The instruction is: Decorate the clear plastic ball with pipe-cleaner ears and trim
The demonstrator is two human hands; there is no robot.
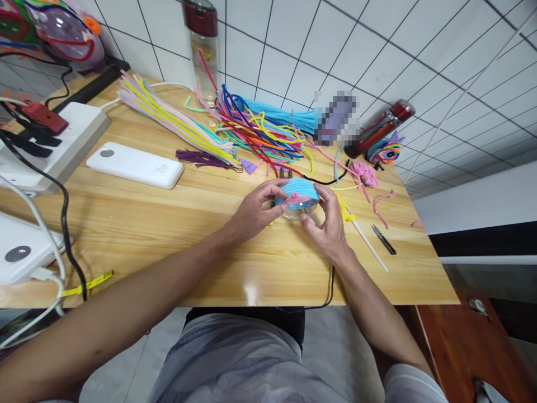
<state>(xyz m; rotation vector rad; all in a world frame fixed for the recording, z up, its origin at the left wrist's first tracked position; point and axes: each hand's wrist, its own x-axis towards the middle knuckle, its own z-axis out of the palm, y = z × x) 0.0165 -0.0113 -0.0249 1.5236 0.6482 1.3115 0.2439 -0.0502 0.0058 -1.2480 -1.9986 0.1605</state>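
A clear rounded object wrapped on top with light-blue fuzzy stems (298, 187) is held between both hands, above the wooden table (201, 252). A pink coiled piece (297, 198) lies against its near side. My left hand (262, 208) grips the left side, thumb and fingers close to the pink piece. On the right side, my right hand (328, 223) holds it with the thumb low at the clear part. A yellow glue gun (345, 208) with a white stick lies just right of my right hand, partly hidden.
Colourful fuzzy stems (260, 131) spread behind the hands. A white power bank (135, 164) and a power strip (79, 140) are at left. Small black snips (384, 239), a pink bundle (364, 173) and a dark red flask (380, 127) stand or lie at right. A glass bottle (203, 61) stands behind.
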